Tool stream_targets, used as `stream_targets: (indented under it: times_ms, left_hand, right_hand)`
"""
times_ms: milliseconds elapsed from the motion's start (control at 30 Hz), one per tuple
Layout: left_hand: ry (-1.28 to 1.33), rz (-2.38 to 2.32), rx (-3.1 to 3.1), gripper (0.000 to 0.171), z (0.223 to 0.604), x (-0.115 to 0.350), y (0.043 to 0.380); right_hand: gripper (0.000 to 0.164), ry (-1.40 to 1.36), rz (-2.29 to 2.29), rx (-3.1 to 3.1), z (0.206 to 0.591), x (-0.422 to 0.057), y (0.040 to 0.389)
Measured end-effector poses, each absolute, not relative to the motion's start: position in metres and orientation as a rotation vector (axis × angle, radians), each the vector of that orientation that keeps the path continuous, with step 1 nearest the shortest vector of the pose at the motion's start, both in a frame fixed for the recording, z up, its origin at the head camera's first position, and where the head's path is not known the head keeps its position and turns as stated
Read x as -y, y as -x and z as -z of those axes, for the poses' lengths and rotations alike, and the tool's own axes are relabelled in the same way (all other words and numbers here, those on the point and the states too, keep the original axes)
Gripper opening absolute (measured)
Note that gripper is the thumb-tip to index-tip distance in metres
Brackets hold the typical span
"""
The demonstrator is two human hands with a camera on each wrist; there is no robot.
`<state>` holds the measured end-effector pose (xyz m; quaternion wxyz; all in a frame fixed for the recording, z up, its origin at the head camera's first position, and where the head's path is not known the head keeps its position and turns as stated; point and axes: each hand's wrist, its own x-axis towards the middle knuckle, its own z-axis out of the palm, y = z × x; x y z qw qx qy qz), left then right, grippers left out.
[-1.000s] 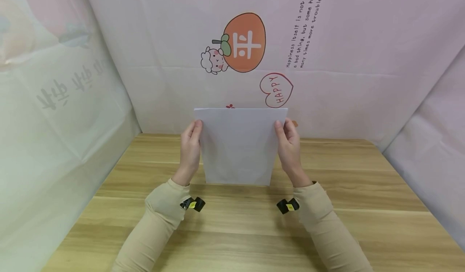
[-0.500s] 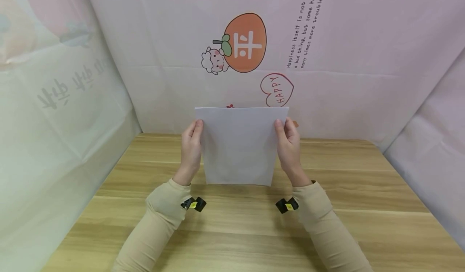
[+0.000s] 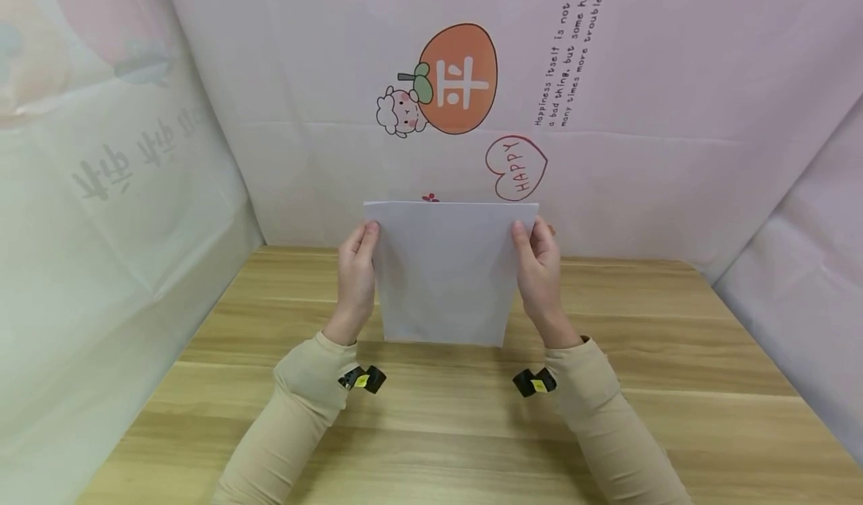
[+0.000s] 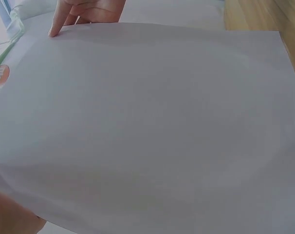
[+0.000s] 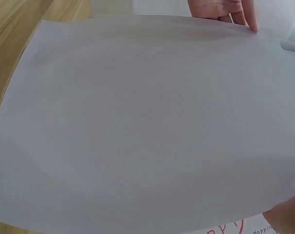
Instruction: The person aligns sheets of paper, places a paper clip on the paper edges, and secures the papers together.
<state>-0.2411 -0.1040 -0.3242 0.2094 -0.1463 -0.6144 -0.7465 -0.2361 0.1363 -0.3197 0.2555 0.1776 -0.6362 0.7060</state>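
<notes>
A blank white sheet of paper (image 3: 443, 276) is held up in the middle of the head view, its face toward me. My left hand (image 3: 355, 276) pinches its left edge near the top corner, thumb in front and fingers behind. At the opposite edge my right hand (image 3: 539, 273) grips it the same way. The paper (image 4: 152, 126) fills most of the left wrist view, with the right hand (image 4: 91, 10) at its far edge. In the right wrist view the paper (image 5: 147, 122) bows slightly, and the left hand (image 5: 225, 9) shows beyond it.
A wood-grain table (image 3: 438, 445) lies below the paper. Behind it hangs a pale printed cloth (image 3: 323, 168) with cartoon drawings and lettering; similar cloth (image 3: 121, 250) covers the left side. Small black devices with yellow marks sit at both wrists.
Almost nothing differs. The paper and both hands stay together in the same hold, and the whole head view has shifted a few pixels.
</notes>
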Motion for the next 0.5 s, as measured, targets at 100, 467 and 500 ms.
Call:
stream_targets:
  times_ms: [100, 467, 500]
  left_hand:
    - [0.406, 2.082, 1.701, 0.037, 0.3245, 0.1037, 0.2412]
    - [0.413, 2.087, 1.661, 0.028, 0.3181, 0.1011, 0.2420]
    - [0.410, 2.091, 1.660, 0.028, 0.3177, 0.1010, 0.2420]
  right_hand:
    - [0.031, -0.480, -1.916, 1.731, 0.3198, -0.1364, 0.2359]
    - [0.030, -0.464, -1.879, 1.749, 0.3166, -0.1365, 0.2362]
    - [0.030, -0.461, -1.875, 1.753, 0.3163, -0.1367, 0.2362]
